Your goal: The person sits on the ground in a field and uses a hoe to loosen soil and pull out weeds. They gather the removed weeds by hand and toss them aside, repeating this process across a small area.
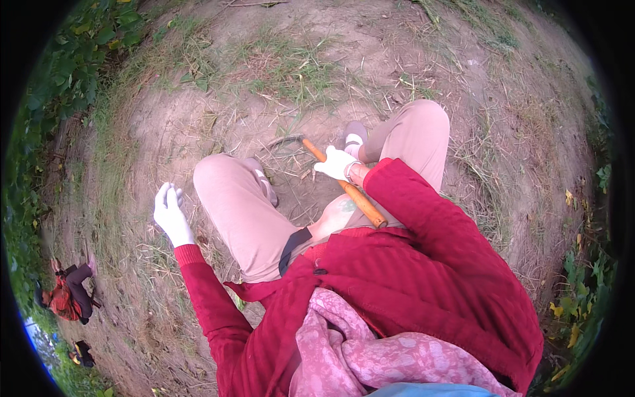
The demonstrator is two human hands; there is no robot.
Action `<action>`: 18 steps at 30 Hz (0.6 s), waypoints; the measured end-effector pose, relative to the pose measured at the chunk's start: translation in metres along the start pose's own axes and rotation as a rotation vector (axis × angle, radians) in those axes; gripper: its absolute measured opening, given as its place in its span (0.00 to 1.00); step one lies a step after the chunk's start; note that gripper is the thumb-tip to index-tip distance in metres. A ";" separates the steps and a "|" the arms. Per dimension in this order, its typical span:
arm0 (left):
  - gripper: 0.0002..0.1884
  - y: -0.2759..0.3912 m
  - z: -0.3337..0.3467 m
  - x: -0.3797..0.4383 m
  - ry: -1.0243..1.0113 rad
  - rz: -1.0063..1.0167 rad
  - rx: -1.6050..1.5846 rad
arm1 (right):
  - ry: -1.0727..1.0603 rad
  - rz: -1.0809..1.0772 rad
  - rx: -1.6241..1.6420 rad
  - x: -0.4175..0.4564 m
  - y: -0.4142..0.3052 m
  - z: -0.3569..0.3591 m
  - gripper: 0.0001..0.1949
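Observation:
My right hand (338, 163), in a white glove, is wrapped around the wooden handle (364, 206) of a sickle. The sickle's thin, curved dark blade (285, 141) points left over cut grass and soil between my feet. The handle's butt end reaches back to my lap. Off to the left, beyond my left knee (223, 181), my white-gloved left hand (172, 213) is raised with bent fingers a little apart. I see nothing in it; bare soil and dry grass lie below.
A low grass patch (297, 72) grows ahead of my feet. Leafy green plants (64, 74) border the left side, and more yellowing foliage (575, 307) the right. A person in red (64, 297) crouches at the far left, with another dark-clothed figure (83, 353) beyond.

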State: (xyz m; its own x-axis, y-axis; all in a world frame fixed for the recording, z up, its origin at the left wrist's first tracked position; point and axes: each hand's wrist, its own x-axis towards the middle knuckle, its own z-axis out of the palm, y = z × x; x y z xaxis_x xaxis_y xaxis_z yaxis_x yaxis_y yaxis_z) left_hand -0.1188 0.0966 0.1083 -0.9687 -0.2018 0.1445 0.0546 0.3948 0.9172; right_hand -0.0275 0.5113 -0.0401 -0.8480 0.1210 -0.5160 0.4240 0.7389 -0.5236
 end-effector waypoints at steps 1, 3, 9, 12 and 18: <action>0.17 0.036 0.013 0.014 -0.008 0.082 -0.016 | 0.069 0.044 0.010 0.000 0.010 0.010 0.26; 0.18 0.095 0.027 0.026 -0.030 0.235 -0.019 | -0.200 0.249 0.468 -0.022 -0.006 0.002 0.21; 0.17 0.091 0.111 0.017 -0.194 0.563 0.325 | -0.484 0.088 1.327 -0.074 -0.033 0.030 0.09; 0.19 0.100 0.122 0.003 -0.664 0.567 0.985 | -0.600 0.223 1.383 -0.082 -0.029 0.021 0.09; 0.17 0.078 0.104 0.027 -0.436 0.512 0.572 | -0.418 -0.099 1.456 -0.102 -0.051 -0.040 0.12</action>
State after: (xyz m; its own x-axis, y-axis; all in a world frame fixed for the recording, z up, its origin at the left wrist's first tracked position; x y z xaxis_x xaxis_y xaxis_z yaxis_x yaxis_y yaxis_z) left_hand -0.1659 0.2151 0.1449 -0.8711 0.4367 0.2246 0.4907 0.7548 0.4354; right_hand 0.0245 0.4879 0.0669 -0.8486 -0.2641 -0.4583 0.5198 -0.5767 -0.6303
